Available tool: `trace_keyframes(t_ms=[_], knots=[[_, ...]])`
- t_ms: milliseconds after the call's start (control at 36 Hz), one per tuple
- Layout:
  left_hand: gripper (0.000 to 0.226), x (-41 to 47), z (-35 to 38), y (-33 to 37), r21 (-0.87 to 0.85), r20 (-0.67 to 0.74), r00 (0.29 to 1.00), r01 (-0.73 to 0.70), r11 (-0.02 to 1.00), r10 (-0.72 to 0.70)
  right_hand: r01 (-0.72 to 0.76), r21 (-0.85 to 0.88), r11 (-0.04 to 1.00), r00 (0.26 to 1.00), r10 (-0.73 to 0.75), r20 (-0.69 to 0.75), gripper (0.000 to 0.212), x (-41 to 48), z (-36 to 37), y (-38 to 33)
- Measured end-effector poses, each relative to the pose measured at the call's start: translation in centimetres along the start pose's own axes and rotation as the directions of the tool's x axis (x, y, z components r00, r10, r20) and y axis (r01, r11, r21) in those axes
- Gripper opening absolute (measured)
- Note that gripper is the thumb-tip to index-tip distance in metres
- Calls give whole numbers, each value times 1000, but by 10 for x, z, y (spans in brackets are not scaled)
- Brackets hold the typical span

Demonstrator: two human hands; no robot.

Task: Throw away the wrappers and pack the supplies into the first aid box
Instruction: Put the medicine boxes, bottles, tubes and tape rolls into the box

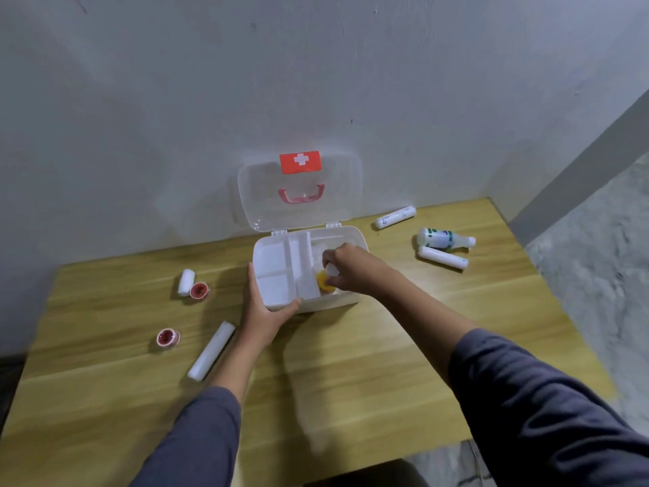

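The white first aid box stands open at the back middle of the wooden table, its clear lid leaning on the wall. A white divider tray fills its left part. My left hand grips the box's front left corner. My right hand reaches into the right compartment, its fingers closed on a small white item next to a yellow object. Left of the box lie a short bandage roll, two red tape rolls and a long gauze roll.
To the right of the box lie two white wrapped rolls and a white bottle on its side. The table ends at the wall behind and drops off to a grey floor on the right.
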State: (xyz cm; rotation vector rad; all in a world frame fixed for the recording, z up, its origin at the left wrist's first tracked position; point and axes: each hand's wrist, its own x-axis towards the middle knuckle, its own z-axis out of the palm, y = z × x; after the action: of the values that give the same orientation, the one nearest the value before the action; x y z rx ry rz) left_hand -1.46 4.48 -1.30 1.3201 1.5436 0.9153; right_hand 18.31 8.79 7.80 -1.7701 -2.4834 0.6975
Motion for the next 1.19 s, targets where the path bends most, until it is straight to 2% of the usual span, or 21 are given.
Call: trace_keyframes(t_ms=[83, 139, 194, 250, 333, 444, 556, 611, 722, 972, 1194], knots=[[118, 2, 0, -1, -16, -7, 1000, -5, 1000, 5, 71, -42, 997, 997, -73, -35, 26, 3, 4, -2], [117, 2, 0, 0, -26, -4, 1000, -9, 1000, 9, 103, 5, 995, 992, -103, -69, 32, 3, 8, -3], [113, 2, -1, 1, -35, -8, 1000, -20, 999, 20, 107, 156, 982, 992, -96, -80, 41, 0, 8, 0], [109, 0, 0, 4, -44, -9, 999, -36, 998, 35, 93, 372, 924, 994, -66, -83, 45, -4, 5, 7], [110, -2, 0, 7, -58, -10, 999, -42, 997, 41, 75, 573, 816, 979, 50, -198, 33, -13, -2, 31], [112, -2, 1, 8, -61, -11, 999, -37, 997, 36, -25, 642, 766, 870, 333, -364, 24, -21, -6, 82], [113, -3, 2, 9, -69, -6, 1000, -28, 997, 28, -188, 642, 744, 760, 524, -384, 29, -24, 2, 143], [111, -3, 2, 10, -73, -7, 1000, -26, 997, 25, -270, 599, 754, 739, 561, -373, 35, -23, 7, 164], [114, -5, 3, 9, -81, -20, 1000, -24, 996, 22, -377, 410, 831, 776, 525, -350, 39, -16, 15, 191], [120, -7, 6, 9, -100, -34, 999, 0, 995, -4, -409, 245, 879, 798, 475, -372, 47, 5, 17, 204], [118, -7, 5, 11, -84, -35, 999, 5, 996, -8, -388, 225, 894, 837, 444, -320, 45, 10, 18, 204]])
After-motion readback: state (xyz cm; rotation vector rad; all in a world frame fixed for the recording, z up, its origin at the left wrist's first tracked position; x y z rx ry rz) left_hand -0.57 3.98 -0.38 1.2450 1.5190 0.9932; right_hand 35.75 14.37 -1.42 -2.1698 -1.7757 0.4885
